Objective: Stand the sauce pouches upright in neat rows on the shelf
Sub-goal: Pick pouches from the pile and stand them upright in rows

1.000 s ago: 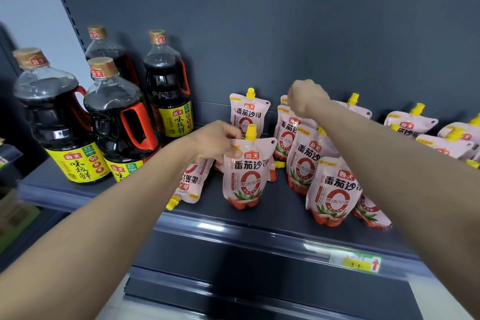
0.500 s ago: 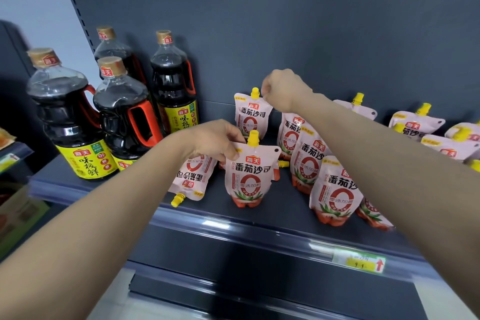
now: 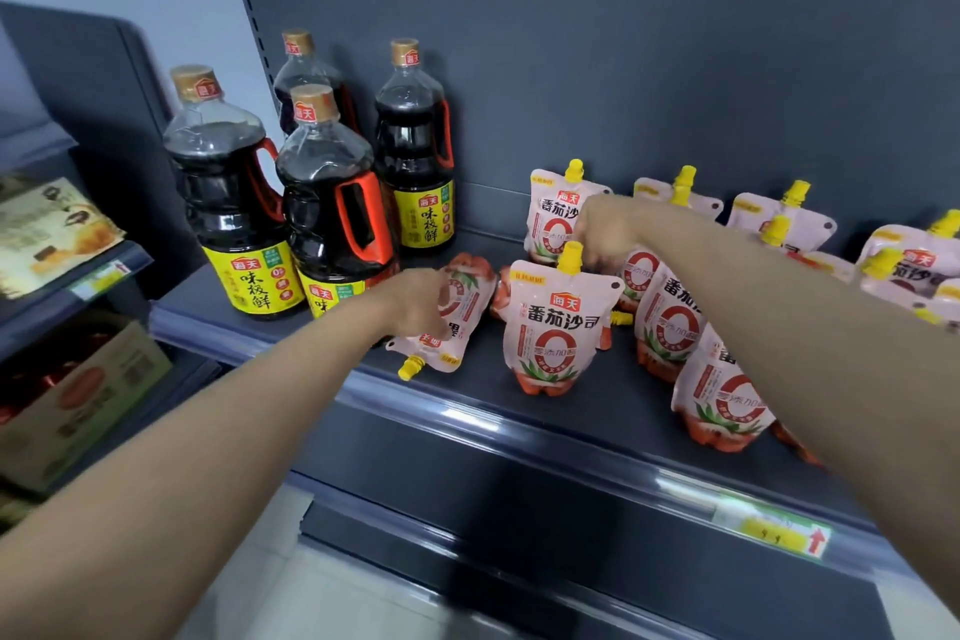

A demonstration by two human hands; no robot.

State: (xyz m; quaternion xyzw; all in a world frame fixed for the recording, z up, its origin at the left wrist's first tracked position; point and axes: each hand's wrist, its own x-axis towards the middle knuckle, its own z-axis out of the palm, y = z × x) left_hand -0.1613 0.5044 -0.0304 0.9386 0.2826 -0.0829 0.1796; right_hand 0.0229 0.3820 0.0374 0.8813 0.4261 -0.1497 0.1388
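The dark shelf [image 3: 597, 413] carries four soy sauce bottles [image 3: 332, 224] at left and sauce pouches [image 3: 670, 322] to their right, most upright. One fallen pouch [image 3: 467, 296] lies beside the bottles, cap toward the front edge, the left hand [image 3: 415, 301] curled round it. The right hand [image 3: 605, 229], blurred and curled, sits by the cap of the front pouch [image 3: 558, 327]; its grip is unclear.

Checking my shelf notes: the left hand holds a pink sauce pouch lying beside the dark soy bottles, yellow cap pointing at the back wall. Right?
No. The head view shows the left hand holding the pink sauce pouch lying beside the dark soy bottles, but its yellow cap points at the shelf's front edge.
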